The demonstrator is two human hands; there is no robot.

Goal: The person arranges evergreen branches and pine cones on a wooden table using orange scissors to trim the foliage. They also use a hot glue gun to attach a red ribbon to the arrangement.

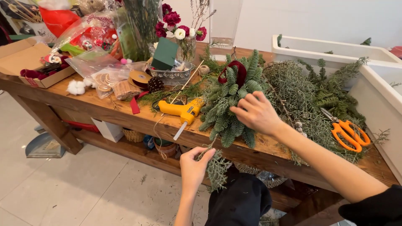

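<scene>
Two bare hands are at work over the front edge of a wooden tabletop (125, 119). Nearest, below that edge, the left hand (193, 165) has its grip pinched on the stem of a grey-green conifer sprig (217, 167), whose feathery tip hangs down to the right of the fingers. Judged by its droop, the sprig is light, limp and likely to shed; the firmer stem end is the place to take it, as held now. Just above and beyond, the right hand (256, 113) rests on a fir wreath (230, 104), fingers loosely curled and spread on the needles, closed on nothing that can be seen. The wreath looks springy and bulky, best taken by its ring rather than the tips. Left of that hand lies a yellow glue gun (182, 111); to its right, orange-handled scissors (347, 133) sit on loose greenery. Beyond the wreath, a dark red ribbon loop (234, 71), then a metal bowl (173, 75) and a vase of red and white flowers (178, 31).
</scene>
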